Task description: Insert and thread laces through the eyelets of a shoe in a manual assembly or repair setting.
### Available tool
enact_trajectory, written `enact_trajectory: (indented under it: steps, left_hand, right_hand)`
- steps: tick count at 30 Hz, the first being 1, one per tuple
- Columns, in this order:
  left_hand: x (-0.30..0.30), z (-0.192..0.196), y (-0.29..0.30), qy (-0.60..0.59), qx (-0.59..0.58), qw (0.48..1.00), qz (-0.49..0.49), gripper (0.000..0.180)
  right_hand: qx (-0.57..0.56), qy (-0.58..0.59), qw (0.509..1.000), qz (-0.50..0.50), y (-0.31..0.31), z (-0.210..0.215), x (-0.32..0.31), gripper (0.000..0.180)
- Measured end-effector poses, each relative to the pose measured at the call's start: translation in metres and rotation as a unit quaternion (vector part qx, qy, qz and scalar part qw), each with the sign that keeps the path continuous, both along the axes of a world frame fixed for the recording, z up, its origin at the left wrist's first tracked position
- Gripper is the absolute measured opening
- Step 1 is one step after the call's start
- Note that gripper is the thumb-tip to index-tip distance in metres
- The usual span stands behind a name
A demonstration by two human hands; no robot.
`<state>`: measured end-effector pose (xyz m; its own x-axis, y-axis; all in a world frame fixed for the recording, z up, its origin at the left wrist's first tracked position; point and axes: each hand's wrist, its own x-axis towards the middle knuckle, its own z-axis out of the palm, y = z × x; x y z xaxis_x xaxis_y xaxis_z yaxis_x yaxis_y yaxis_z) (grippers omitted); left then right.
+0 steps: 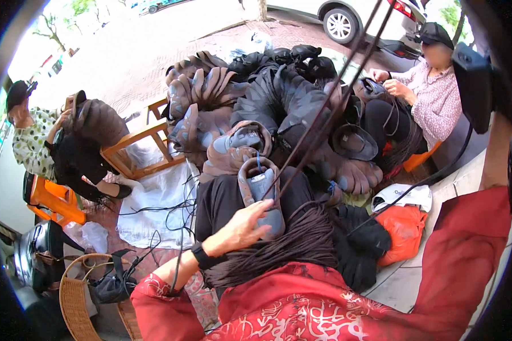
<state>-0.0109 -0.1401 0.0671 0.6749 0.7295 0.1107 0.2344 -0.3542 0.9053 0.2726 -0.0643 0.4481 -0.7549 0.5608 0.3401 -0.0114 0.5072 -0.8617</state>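
Note:
A grey-and-brown shoe upper (260, 179) lies on my lap, its opening facing away from me. My left hand (242, 228), with a black band on the wrist, rests across the near part of this upper, fingers stretched and apart. Two dark shoelaces (330, 108) run taut from the upper to the top edge of the picture. My right arm, in a red sleeve (466, 238), is raised at the right; its hand is not visible. A thick bundle of dark brown laces (293, 241) lies across my lap, just right of my left hand.
Stacked brown and black shoe uppers (279, 102) stand in a large pile ahead. Two people sit nearby, one left holding uppers, one right handling an upper. A wooden stool frame (136, 145), white sheet (159, 210), wicker chair (77, 295) and orange bag (401, 233) surround me.

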Motion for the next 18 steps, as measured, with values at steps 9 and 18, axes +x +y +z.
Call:
enact_trajectory:
  steps: [9, 18]
  left_hand:
    - [0.033, 0.044, -0.004, -0.106, 0.037, 0.988, -0.102, 0.021]
    - [-0.071, 0.097, -0.013, -0.322, -0.157, 0.932, 0.058, 0.034]
  right_hand:
    - [-0.019, -0.017, 1.0, -0.017, 0.0, 0.009, 0.021, 0.02]
    - [-0.04, 0.258, 0.883, -0.391, 0.03, -0.087, 0.185, 0.022]
